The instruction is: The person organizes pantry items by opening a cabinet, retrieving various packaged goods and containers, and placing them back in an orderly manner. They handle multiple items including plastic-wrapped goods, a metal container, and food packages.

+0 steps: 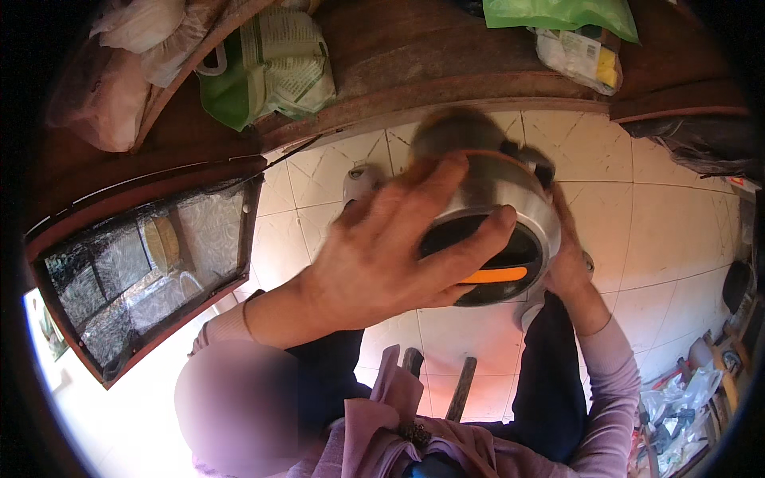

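A metal kitchen appliance [484, 191], with a brushed silver body and a rounded black end bearing an orange strip [495, 275], is held up before me, tilted. Spread over its near end is my left hand [394, 245], thumb and fingers against the metal and the black part. My right hand [565, 263] grips its right side, the fingers mostly hidden behind it. A blurred round metal part [457, 134] shows at the far end; whether it is joined to the body I cannot tell.
An open cabinet door with a mesh panel [149, 263] stands at the left. Plastic packages [281, 66] lie on the wooden shelf [418, 66] at the top. Pale tiles [597, 221] cover the floor. Plastic bags [681, 412] are piled at lower right.
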Motion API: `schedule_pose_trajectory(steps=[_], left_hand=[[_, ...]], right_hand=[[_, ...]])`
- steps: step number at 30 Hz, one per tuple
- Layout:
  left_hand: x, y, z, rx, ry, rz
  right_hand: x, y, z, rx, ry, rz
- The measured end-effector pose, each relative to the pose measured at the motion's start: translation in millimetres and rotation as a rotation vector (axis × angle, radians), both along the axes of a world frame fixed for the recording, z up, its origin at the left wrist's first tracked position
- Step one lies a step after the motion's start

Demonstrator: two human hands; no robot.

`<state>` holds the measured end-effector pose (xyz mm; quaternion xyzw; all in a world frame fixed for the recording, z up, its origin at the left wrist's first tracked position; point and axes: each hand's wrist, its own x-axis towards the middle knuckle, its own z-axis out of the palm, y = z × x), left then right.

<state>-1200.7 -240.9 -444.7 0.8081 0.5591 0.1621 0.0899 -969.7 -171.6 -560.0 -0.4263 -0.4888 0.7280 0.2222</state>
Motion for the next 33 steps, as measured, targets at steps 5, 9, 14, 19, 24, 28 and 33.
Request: schedule_pose_trajectory(steps=[5, 9, 14, 19, 24, 28, 33], left_hand=[[-34.1, 16.3, -5.2, 0.326, 0.100, 0.002], [-55.6, 29.6, -21.8, 0.408, 0.122, 0.093], [-82.2, 47.7, -50.9, 0.389, 0.069, 0.162], [-99.7, 65.7, -52.9, 0.379, -0.050, 0.240], [-128.6, 98.4, -57.8, 0.315, -0.353, 0.280], [-144.7, 111.7, -63.0, 0.226, -0.495, 0.453], [-149.8, 117.4, -74.5, 0.171, -0.792, 0.538]], right_hand=[[-60.2, 56.5, 12.3, 0.087, 0.216, -0.149], [-97.0, 82.1, 4.4, 0.131, 0.247, -0.122], [-130.3, 100.3, -22.4, 0.109, 0.137, -0.237], [-149.6, 120.4, -19.9, 0.195, 0.166, -0.140], [-166.3, 137.1, -20.0, 0.168, 0.061, -0.103], [-180.4, 126.1, -22.3, 0.076, 0.100, -0.114], [-183.0, 116.3, -30.0, -0.018, 0.150, -0.070]])
